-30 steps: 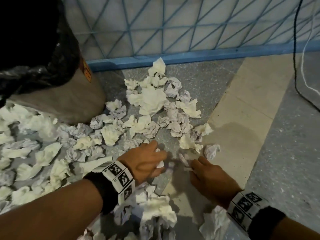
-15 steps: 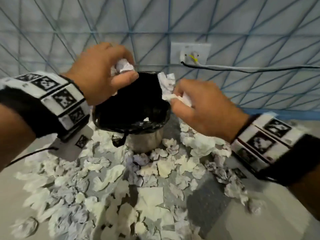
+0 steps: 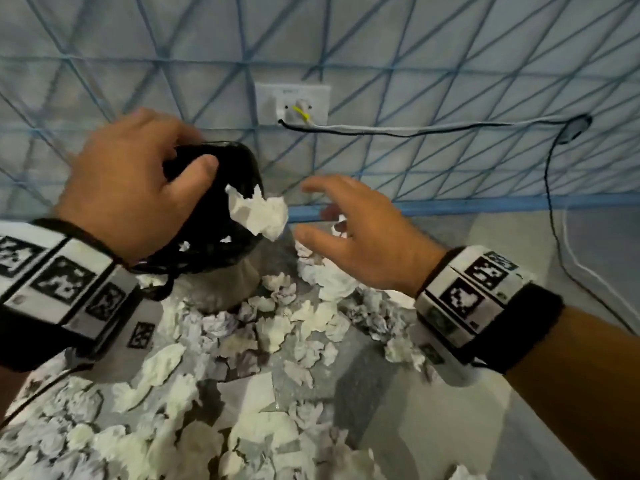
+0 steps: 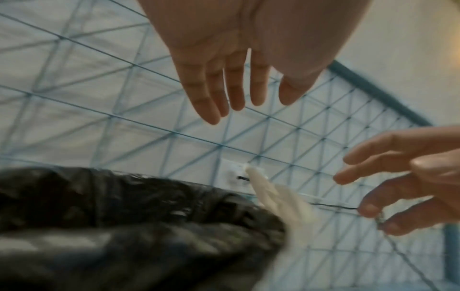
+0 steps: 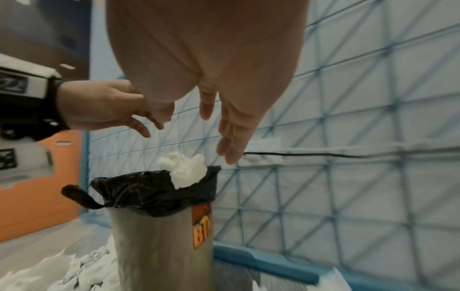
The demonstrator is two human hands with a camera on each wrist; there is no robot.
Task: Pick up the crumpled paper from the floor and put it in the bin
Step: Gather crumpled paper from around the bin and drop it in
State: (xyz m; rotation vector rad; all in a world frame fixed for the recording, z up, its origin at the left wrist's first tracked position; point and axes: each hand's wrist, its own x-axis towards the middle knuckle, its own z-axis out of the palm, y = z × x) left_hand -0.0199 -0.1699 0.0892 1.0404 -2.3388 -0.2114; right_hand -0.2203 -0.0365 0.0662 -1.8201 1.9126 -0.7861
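A steel bin [image 3: 221, 285] with a black liner [image 3: 221, 237] stands by the wall. A white crumpled paper [image 3: 258, 211] is loose in the air at the bin's right rim, touching no hand. My left hand [image 3: 138, 181] hovers over the bin's mouth. The left wrist view shows its fingers [image 4: 224, 88] straight and empty above the liner [image 4: 124, 216], with the paper [image 4: 278, 196] blurred beside it. My right hand [image 3: 346, 230] is spread and empty just right of the bin. From the right wrist, the paper [image 5: 184, 169] sits level with the bin [image 5: 161, 236] rim, below my fingers [image 5: 231, 137].
Several crumpled papers [image 3: 277, 327] cover the floor around and in front of the bin. A wall socket [image 3: 292, 102] sits behind it, with black and white cables [image 3: 415, 131] running right and down to the floor. An orange panel [image 5: 49, 187] stands to the left.
A second ago both hands were picking paper off the floor; half a second ago they held paper over the bin. Both have now let go, and one piece drops at the rim.
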